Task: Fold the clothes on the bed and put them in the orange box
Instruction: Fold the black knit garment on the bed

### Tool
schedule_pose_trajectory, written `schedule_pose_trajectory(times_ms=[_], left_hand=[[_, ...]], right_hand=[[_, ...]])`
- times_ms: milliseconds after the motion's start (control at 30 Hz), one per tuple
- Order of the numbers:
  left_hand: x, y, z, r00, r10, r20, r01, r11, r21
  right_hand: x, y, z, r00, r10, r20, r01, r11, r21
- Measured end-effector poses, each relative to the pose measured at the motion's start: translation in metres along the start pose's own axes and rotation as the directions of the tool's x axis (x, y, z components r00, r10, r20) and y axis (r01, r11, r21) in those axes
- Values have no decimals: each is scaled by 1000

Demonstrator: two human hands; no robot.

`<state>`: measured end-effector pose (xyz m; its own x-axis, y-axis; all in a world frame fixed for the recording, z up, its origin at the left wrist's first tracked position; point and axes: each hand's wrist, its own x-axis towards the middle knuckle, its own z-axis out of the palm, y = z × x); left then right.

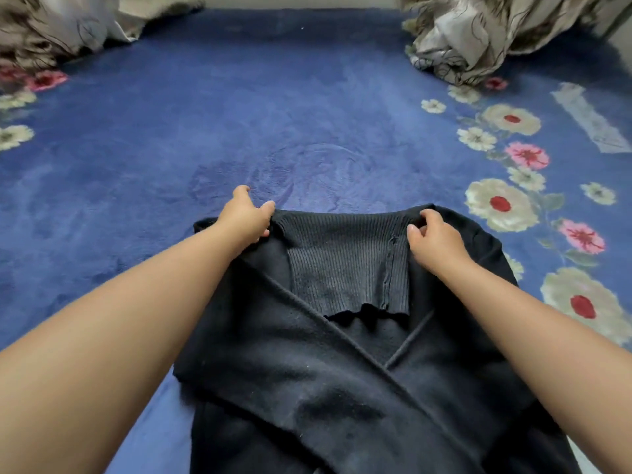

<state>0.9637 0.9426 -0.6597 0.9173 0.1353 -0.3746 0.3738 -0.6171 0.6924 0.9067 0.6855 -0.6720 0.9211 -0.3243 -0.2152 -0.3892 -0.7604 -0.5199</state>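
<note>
Left hand: pinching the far-left corner of the ribbed hem, fingers curled round it
Right hand: same deal, pinching the far-right corner
Black sweater: lower middle of frame, flat on the bed, sleeves crossed over the front
Tip: I'd keep both corners level and pull evenly so the fold lands square
Orange box: not in view
Upper corners: crumpled patterned bedding

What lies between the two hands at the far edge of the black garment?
In the head view, only the garment's ribbed black band spans from the left hand to the right hand; each hand pinches one of its corners.
</note>
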Motion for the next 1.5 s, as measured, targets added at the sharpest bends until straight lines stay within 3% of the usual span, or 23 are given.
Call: schedule_pose_trajectory(times_ms=[100,200,267,333,400,467,533,600,667,733,800,867,967,1100,1167,1333,1500], left_hand=[[11,-4,17,987,-161,18,161,961,-225],[22,-5,24,988,-155,-24,138,931,-338],[28,-1,25,984,-176,0,156,870,-467],[30,5,27,978,-205,36,191,818,-543],[30,7,28,976,-213,-53,147,815,-561],[32,4,30,969,-134,-208,10,861,-508],[27,0,34,964,-5,-266,-92,931,-352],[23,-10,40,970,161,-180,-167,986,-19],[20,-19,44,957,287,-42,-257,905,339],[14,-24,47,951,309,11,-275,830,485],[7,-23,48,961,275,24,-245,809,535],[-1,-17,47,968,249,27,-229,834,503],[-24,-9,39,950,303,-74,-238,858,456],[-91,-25,44,871,491,-19,-388,712,585],[-134,-42,50,867,496,53,-417,663,621],[-222,-84,62,930,332,159,-346,640,686],[-278,-107,68,995,83,59,-101,705,702]], right_hand=[[20,0,1,994,104,40,-111,929,352],[33,-1,4,974,183,134,-227,799,557],[36,-3,3,948,219,230,-316,735,600],[44,-4,-1,949,204,239,-312,705,637],[55,-4,-3,970,181,163,-242,662,710],[59,-3,-2,981,147,130,-195,652,733],[58,5,6,983,91,162,-174,754,634],[55,15,14,982,41,183,-125,870,477],[54,22,14,974,7,228,-124,854,505],[50,27,12,964,-4,265,-151,812,564],[43,28,12,967,-15,255,-116,864,490],[30,24,10,984,-37,176,-16,957,290],[-5,13,3,990,-105,95,95,989,110],[-80,18,8,969,-212,123,218,975,-34],[-119,26,13,964,-232,130,238,971,-31],[-206,58,17,989,-102,108,101,995,13],[-269,105,5,991,34,129,-21,995,-102]])
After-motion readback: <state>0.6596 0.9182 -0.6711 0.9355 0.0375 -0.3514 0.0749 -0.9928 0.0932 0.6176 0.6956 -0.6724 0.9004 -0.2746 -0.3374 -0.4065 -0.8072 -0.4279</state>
